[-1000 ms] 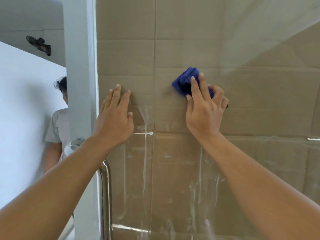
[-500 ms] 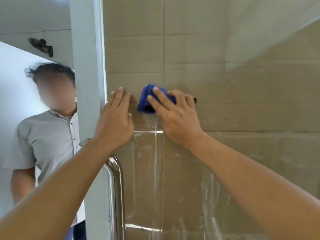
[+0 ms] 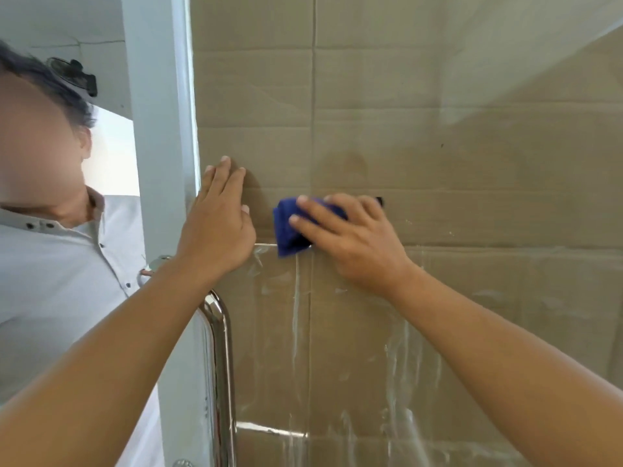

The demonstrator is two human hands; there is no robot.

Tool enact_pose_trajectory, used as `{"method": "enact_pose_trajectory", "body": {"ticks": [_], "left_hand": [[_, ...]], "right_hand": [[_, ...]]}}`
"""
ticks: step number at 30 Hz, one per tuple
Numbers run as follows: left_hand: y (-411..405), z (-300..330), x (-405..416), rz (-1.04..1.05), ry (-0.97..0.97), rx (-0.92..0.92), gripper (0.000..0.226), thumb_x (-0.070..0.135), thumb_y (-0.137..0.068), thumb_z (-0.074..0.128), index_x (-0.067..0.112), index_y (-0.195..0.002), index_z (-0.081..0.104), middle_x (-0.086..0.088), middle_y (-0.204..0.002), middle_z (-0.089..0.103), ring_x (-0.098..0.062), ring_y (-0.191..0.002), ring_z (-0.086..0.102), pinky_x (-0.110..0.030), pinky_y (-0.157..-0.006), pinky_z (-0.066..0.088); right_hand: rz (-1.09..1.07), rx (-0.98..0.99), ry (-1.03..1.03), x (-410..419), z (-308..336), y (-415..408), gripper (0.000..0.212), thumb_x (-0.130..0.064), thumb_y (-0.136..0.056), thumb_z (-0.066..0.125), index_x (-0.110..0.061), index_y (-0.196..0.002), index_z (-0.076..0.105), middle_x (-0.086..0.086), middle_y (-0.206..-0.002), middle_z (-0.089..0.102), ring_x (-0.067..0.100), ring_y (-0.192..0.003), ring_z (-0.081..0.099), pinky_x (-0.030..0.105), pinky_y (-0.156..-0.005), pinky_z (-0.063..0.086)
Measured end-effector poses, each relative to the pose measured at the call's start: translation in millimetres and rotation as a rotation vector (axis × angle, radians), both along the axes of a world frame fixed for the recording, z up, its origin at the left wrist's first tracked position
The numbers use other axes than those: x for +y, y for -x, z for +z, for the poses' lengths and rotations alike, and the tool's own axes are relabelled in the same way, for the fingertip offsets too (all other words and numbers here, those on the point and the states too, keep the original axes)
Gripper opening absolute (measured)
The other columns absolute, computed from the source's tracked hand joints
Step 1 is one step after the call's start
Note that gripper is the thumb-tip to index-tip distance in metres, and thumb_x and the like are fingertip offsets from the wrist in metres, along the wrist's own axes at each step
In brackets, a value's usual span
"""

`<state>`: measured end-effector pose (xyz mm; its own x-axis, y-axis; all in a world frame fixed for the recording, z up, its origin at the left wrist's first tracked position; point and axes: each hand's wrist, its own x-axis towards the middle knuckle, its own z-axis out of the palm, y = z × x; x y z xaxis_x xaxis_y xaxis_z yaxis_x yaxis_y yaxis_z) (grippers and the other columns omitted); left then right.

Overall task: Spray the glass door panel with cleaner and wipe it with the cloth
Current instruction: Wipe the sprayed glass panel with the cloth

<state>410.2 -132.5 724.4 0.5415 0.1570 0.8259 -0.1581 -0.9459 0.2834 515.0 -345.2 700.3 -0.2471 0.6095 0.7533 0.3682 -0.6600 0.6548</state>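
Observation:
The glass door panel [image 3: 455, 315] fills the right of the head view, with brown cardboard behind it and white cleaner streaks running down its lower half. A folded blue cloth [image 3: 288, 230] lies flat against the glass at mid height. My right hand [image 3: 350, 241] presses the cloth to the glass with spread, straight fingers. My left hand [image 3: 219, 227] rests flat on the glass near the door's left edge, fingers straight and pointing up. No spray bottle is in view.
A chrome vertical door handle [image 3: 220, 365] runs down below my left hand. A white door frame post [image 3: 158, 129] stands at the left. Beyond it stands a person in a grey shirt [image 3: 60, 281], close to the door.
My right hand has slid the cloth left and then down across the glass. My left hand has stayed flat on the glass. The person at the left has come closer into view.

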Motion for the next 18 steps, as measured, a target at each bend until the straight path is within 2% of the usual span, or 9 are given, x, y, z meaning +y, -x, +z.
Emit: {"method": "enact_pose_trajectory", "body": {"ticks": [3, 4, 5, 8, 9, 11, 14, 16, 18], "left_hand": [[1, -1, -1, 0.013, 0.016, 0.018, 0.057, 0.014, -0.104, 0.039, 0.018, -0.157, 0.019, 0.005, -0.166, 0.002, -0.015, -0.153, -0.004, -0.04, -0.121, 0.013], [0, -2, -2, 0.014, 0.022, 0.02, 0.057, 0.015, -0.104, 0.039, 0.018, -0.157, 0.019, 0.005, -0.166, 0.001, -0.015, -0.153, -0.004, -0.04, -0.121, 0.013], [0, -1, -4, 0.012, 0.031, 0.019, 0.057, 0.015, -0.103, 0.039, 0.018, -0.157, 0.019, 0.004, -0.166, 0.001, -0.015, -0.153, -0.004, -0.039, -0.121, 0.013], [-1, 1, -9, 0.005, 0.074, 0.006, 0.057, 0.015, -0.102, 0.041, 0.016, -0.156, 0.022, 0.001, -0.167, 0.003, -0.017, -0.153, -0.003, -0.039, -0.121, 0.012], [-2, 2, -11, 0.004, 0.083, 0.003, 0.057, 0.015, -0.102, 0.041, 0.015, -0.156, 0.023, 0.001, -0.167, 0.003, -0.017, -0.153, -0.003, -0.04, -0.121, 0.012], [-3, 1, -14, 0.001, 0.077, 0.003, 0.057, 0.016, -0.102, 0.042, 0.015, -0.156, 0.022, 0.0, -0.167, 0.003, -0.018, -0.153, -0.004, -0.038, -0.122, 0.01], [-5, -2, -19, -0.007, 0.048, -0.012, 0.057, 0.016, -0.102, 0.042, 0.015, -0.155, 0.024, -0.001, -0.167, 0.004, -0.018, -0.153, -0.003, -0.041, -0.123, 0.011], [-6, -2, -24, -0.007, 0.033, -0.025, 0.057, 0.016, -0.101, 0.042, 0.015, -0.155, 0.025, -0.002, -0.167, 0.004, -0.019, -0.153, -0.003, -0.044, -0.123, 0.012], [-8, -1, -30, -0.016, 0.03, -0.041, 0.056, 0.015, -0.101, 0.043, 0.014, -0.155, 0.026, -0.004, -0.166, 0.005, -0.021, -0.153, -0.003, -0.044, -0.124, 0.011]], "right_hand": [[0.052, 0.105, -0.555, -4, 4, -1, 0.043, -0.02, -0.097, 0.061, -0.023, -0.141, 0.061, -0.001, -0.152, 0.052, 0.031, -0.117, 0.051, 0.045, -0.09, 0.04], [0.066, 0.122, -0.626, -1, 3, 0, 0.043, -0.022, -0.099, 0.061, -0.022, -0.141, 0.06, -0.001, -0.153, 0.052, 0.03, -0.117, 0.048, 0.045, -0.09, 0.038], [0.07, 0.113, -0.591, 4, -2, 1, 0.043, -0.022, -0.098, 0.061, -0.022, -0.141, 0.06, 0.0, -0.153, 0.051, 0.031, -0.117, 0.047, 0.045, -0.09, 0.037], [0.038, 0.016, -0.136, 2, -23, 3, 0.046, -0.013, -0.095, 0.053, -0.025, -0.138, 0.062, -0.002, -0.151, 0.053, 0.033, -0.114, 0.056, 0.043, -0.088, 0.043], [0.025, 0.007, -0.06, -5, -25, 2, 0.048, -0.01, -0.095, 0.049, -0.025, -0.137, 0.063, -0.002, -0.151, 0.054, 0.033, -0.114, 0.057, 0.043, -0.087, 0.045], [0.012, 0.041, -0.201, -19, -23, -1, 0.048, -0.01, -0.094, 0.051, -0.026, -0.138, 0.063, -0.002, -0.15, 0.054, 0.032, -0.115, 0.058, 0.043, -0.088, 0.045], [0.038, 0.132, -0.646, -32, -18, -2, 0.042, -0.021, -0.099, 0.06, -0.023, -0.141, 0.06, 0.0, -0.152, 0.052, 0.034, -0.115, 0.055, 0.047, -0.092, 0.042], [0.034, 0.103, -0.604, -31, -22, -1, 0.044, -0.02, -0.097, 0.063, -0.023, -0.141, 0.06, 0.0, -0.153, 0.051, 0.035, -0.115, 0.054, 0.046, -0.091, 0.041], [0.024, 0.051, -0.293, -35, -33, 0, 0.046, -0.013, -0.095, 0.058, -0.025, -0.139, 0.062, -0.001, -0.152, 0.052, 0.033, -0.115, 0.053, 0.045, -0.089, 0.044]]}}
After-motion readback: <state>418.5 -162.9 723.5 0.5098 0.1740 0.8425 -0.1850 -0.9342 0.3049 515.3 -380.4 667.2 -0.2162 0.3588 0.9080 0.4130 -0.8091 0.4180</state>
